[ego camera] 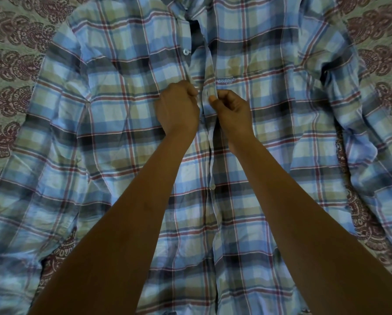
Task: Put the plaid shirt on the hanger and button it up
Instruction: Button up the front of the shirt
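Note:
A blue, green and red plaid shirt [113, 123] lies flat, front side up, with its collar at the top and sleeves spread to both sides. My left hand [179, 108] is closed on the left front edge at chest height. My right hand [232, 108] pinches the right placket strip with the buttonhole between thumb and fingers. One white button [185, 51] shows unfastened above the hands near the open neck. Another button [212, 188] sits fastened on the placket below the hands. No hanger is visible; it may be hidden inside the shirt.
The shirt rests on a pale green bedspread [13, 53] with dark red paisley patterns, visible along the left and right edges. A chest pocket with small embroidered lettering [225, 81] sits right of the placket.

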